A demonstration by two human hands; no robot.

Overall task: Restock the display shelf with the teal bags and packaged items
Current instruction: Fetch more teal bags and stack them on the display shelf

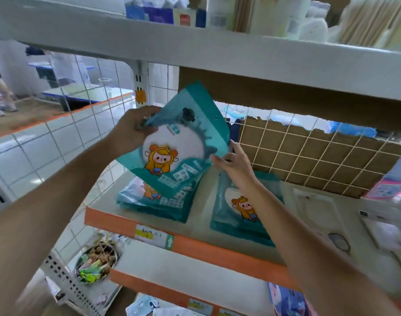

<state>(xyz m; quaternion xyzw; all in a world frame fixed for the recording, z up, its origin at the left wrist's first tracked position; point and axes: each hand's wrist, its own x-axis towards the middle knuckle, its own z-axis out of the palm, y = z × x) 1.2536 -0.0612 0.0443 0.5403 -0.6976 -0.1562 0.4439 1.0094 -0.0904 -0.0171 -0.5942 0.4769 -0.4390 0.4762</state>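
Observation:
A teal bag (pixel 181 142) with a cartoon figure on its front is held tilted above the white display shelf (pixel 201 197). My left hand (pixel 131 131) grips its upper left edge. My right hand (pixel 233 163) holds its right edge with the fingers against the bag. Below it a stack of teal bags (pixel 154 201) lies flat at the shelf's left end. Another teal bag stack (pixel 238 213) lies to its right, partly hidden by my right forearm.
A wire grid backed with cardboard (pixel 309 153) closes the shelf's rear. White flat packages (pixel 327 220) lie on the shelf's right part, a pink pack (pixel 391 183) at far right. An upper shelf (pixel 195 44) hangs close overhead. Orange price strip (pixel 195 245) marks the front edge.

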